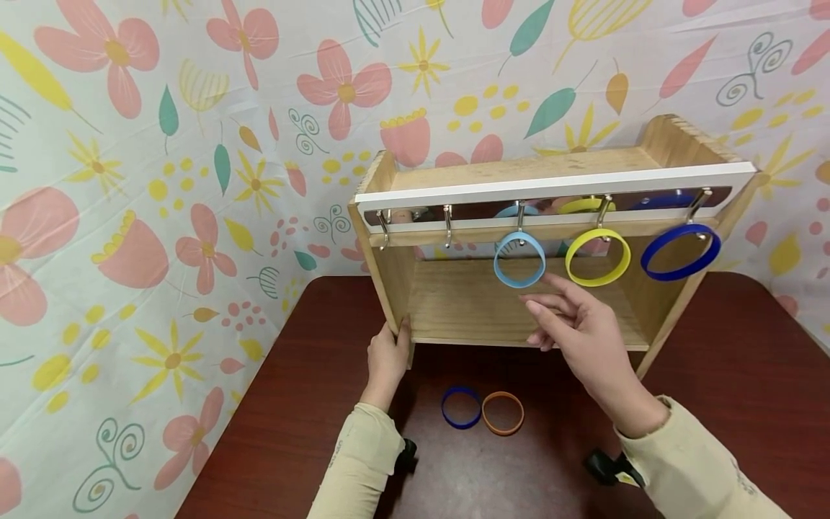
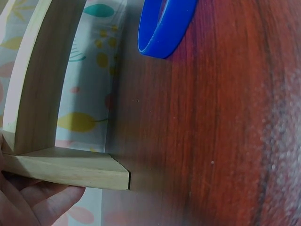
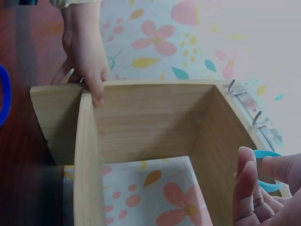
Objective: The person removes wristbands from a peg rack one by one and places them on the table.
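My left hand (image 1: 387, 360) grips the lower left side of a wooden shelf (image 1: 519, 288), thumb at its front edge; the left wrist view shows fingers against the wood. A light blue silicone wristband (image 1: 498, 268) hangs from the middle hook of the rack on the shelf's front. Just below and right of it is my right hand (image 1: 586, 331), its index finger by the band's lower edge and its thumb apart from it. Whether the fingertip touches the band is unclear. A yellow wristband (image 1: 627, 259) and a dark blue wristband (image 1: 713, 252) hang on the hooks farther right.
Two hooks on the left, including the second hook (image 1: 448, 227), carry no band. On the dark wooden table (image 1: 272, 432) lie another blue wristband (image 1: 478, 414) and an orange wristband (image 1: 521, 418), side by side before the shelf. A flowered cloth (image 1: 246, 108) covers the wall behind.
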Tool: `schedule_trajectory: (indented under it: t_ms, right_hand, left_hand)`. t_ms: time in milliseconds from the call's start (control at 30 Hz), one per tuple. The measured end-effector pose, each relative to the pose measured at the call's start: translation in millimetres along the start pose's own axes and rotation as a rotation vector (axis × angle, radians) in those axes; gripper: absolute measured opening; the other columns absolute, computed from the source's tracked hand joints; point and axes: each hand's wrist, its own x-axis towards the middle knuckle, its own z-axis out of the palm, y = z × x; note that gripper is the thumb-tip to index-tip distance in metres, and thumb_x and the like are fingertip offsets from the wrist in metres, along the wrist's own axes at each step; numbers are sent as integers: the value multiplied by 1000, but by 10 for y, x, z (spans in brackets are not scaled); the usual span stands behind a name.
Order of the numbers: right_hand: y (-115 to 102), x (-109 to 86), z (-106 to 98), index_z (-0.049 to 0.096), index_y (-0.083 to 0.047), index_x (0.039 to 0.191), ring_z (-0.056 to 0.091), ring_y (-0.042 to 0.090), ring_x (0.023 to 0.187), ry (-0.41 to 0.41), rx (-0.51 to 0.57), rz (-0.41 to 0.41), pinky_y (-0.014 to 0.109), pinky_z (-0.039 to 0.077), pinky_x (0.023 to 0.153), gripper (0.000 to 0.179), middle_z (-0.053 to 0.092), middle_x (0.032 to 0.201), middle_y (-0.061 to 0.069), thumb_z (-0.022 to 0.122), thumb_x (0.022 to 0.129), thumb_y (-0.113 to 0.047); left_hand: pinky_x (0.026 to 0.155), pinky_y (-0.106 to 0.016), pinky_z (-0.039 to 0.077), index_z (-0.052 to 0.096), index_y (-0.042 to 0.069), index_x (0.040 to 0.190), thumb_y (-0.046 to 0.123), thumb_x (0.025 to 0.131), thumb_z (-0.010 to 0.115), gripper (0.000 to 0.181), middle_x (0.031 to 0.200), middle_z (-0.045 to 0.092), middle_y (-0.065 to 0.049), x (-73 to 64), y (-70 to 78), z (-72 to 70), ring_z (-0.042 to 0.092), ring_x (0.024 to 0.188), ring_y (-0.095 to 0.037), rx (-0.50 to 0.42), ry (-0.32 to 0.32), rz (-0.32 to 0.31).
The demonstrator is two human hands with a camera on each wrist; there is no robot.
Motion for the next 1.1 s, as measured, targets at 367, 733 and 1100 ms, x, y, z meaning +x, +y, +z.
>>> schedule_trajectory:
  t_ms: [367, 733, 1100]
  right_hand:
    - [-78, 25, 107, 56, -1, 125, 67, 17, 55, 47, 159, 6, 26, 52, 49, 29, 73, 91, 0, 60, 96, -3]
    - [-160, 75, 156, 63, 1, 109, 65, 19, 52, 106, 128, -10, 26, 51, 48, 16, 73, 81, 3, 65, 94, -6]
    - [-192, 102, 169, 62, 5, 105, 65, 21, 51, 125, 68, -14, 26, 51, 48, 17, 73, 79, 0, 64, 95, -9]
  left_hand:
    - [56, -38, 53, 66, 11, 95, 38, 102, 50, 32, 72, 68, -5, 9, -24, 10, 65, 59, -19, 19, 7, -14]
    - [50, -33, 51, 66, 10, 95, 38, 102, 50, 33, 71, 68, -5, 19, -31, 22, 63, 55, -17, 6, -7, -16]
    - [49, -31, 50, 66, 10, 95, 37, 102, 50, 32, 71, 68, -6, 15, -41, 20, 63, 55, -17, 0, -1, -2]
